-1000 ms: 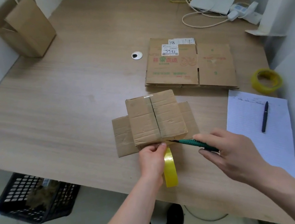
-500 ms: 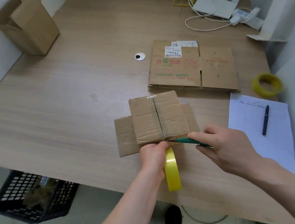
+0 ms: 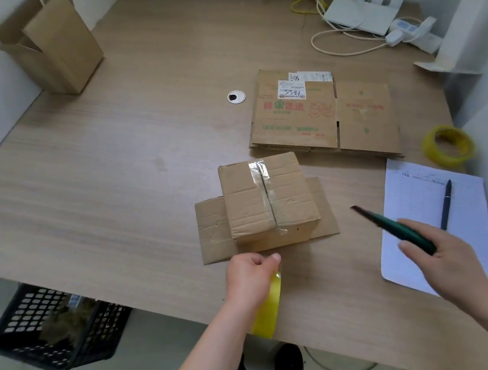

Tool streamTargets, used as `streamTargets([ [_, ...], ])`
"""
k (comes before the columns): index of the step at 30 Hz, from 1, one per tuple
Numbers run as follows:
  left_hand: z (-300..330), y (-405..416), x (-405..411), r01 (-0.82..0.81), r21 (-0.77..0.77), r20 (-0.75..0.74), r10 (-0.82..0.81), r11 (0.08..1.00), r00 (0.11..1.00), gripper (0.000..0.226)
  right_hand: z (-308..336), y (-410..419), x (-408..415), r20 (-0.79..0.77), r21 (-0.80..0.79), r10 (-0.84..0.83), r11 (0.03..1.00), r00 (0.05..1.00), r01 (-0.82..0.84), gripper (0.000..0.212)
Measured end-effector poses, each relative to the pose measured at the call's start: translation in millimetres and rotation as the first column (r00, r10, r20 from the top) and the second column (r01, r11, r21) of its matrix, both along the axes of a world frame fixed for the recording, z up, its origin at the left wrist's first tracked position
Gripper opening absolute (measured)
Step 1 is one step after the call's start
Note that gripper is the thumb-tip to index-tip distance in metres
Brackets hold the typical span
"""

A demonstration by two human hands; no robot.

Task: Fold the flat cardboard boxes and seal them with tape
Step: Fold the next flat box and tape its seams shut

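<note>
Head view: looking down on a wooden counter (image 3: 91, 184), both hands at its near edge.
Box: the small cardboard box (image 3: 267, 195) sits near centre, two flaps splayed flat left and right, clear tape (image 3: 258, 171) laid along its top seam and turned down over the near face.
Left hand: the left hand (image 3: 251, 275) is just near of the box, its grip curled round a yellow tape roll (image 3: 268, 308) that hangs over the counter's near edge.
Right hand: the right hand (image 3: 442, 261) is off to the right above the white sheet (image 3: 414, 208), its grip closed on a green-handled cutter (image 3: 395, 229) pointing far-left.
Step in hand: the strip looks cut free, so the seal likely wants pressing down.
How to do it well: rub the near tab and the seam flat so no edge lifts; park the cutter blade away from the fingers first.
Left to do: the printed flat box (image 3: 321, 117) lies far-right, not yet folded.
Spare: a second yellow roll (image 3: 447, 146) rests at the right edge.
Also there: an open carton (image 3: 58, 48) stands far-left.
</note>
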State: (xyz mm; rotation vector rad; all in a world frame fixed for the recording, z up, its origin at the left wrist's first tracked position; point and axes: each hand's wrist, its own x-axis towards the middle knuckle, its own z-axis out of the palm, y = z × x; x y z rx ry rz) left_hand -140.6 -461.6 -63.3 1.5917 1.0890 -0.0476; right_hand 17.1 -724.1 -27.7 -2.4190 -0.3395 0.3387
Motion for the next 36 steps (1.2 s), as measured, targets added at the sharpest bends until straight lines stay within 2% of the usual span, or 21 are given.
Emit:
streamTargets([
  [3,5,-3,1,0.084,-0.006,0.015,-0.083,0.996,0.996,0.046,-38,-23,1,0.058,-0.308,-0.091,0.946,0.994,0.104,0.048],
  [5,10,-5,3,0.125,-0.018,0.031,-0.125,0.992,0.992,0.044,-55,-28,-1,0.025,-0.384,-0.126,0.915,0.992,0.126,0.050],
  [8,18,-6,4,0.176,-0.028,0.041,-0.175,0.984,0.984,0.045,-68,-28,-5,-0.035,-0.512,-0.107,0.856,0.994,0.074,0.058],
  [10,26,-5,4,0.213,-0.044,0.059,-0.210,0.976,0.976,0.043,-65,-19,-8,-0.006,-0.605,-0.080,0.794,0.997,0.060,0.063],
  [11,30,-3,3,0.235,-0.053,0.077,-0.231,0.970,0.970,0.041,-59,-10,-8,0.055,-0.595,-0.060,0.799,0.997,0.081,0.065],
  [13,39,2,1,0.305,-0.053,0.109,-0.298,0.951,0.948,0.037,-41,17,-10,0.230,-0.393,0.063,0.919,0.971,0.034,0.063],
  [14,43,6,-1,0.358,-0.044,0.111,-0.352,0.933,0.930,0.034,-30,36,-12,0.320,-0.241,0.139,0.969,0.937,-0.061,0.060],
  [16,49,14,-6,0.474,-0.024,0.087,-0.471,0.880,0.878,0.032,-10,79,-16,0.432,-0.049,0.283,0.955,0.856,-0.291,0.051],
  [19,55,26,-11,0.583,-0.021,0.040,-0.582,0.812,0.812,0.033,6,136,-17,0.455,-0.014,0.471,0.852,0.756,-0.523,0.042],
  [22,58,39,-12,0.625,-0.032,0.041,-0.623,0.780,0.781,0.032,4,165,-18,0.368,-0.070,0.559,0.813,0.743,-0.578,0.035],
  [28,73,71,-9,0.625,-0.124,0.121,-0.614,0.770,0.780,0.024,2,177,-25,0.339,-0.093,0.528,0.842,0.779,-0.531,0.030],
  [31,89,92,-2,0.565,-0.242,0.254,-0.510,0.789,0.822,0.022,15,183,-41,0.284,-0.077,0.453,0.889,0.845,-0.451,0.025],
  [33,102,105,5,0.502,-0.298,0.311,-0.415,0.812,0.855,0.025,27,189,-53,0.249,-0.043,0.343,0.938,0.906,-0.344,0.024],
  [35,115,114,16,0.428,-0.339,0.337,-0.317,0.838,0.887,0.030,45,192,-64,0.216,0.131,0.125,0.979,0.968,-0.156,0.031],
  [36,121,117,21,0.387,-0.359,0.345,-0.265,0.849,0.901,0.036,56,194,-71,0.132,0.279,0.019,0.959,0.991,-0.056,0.034],
])
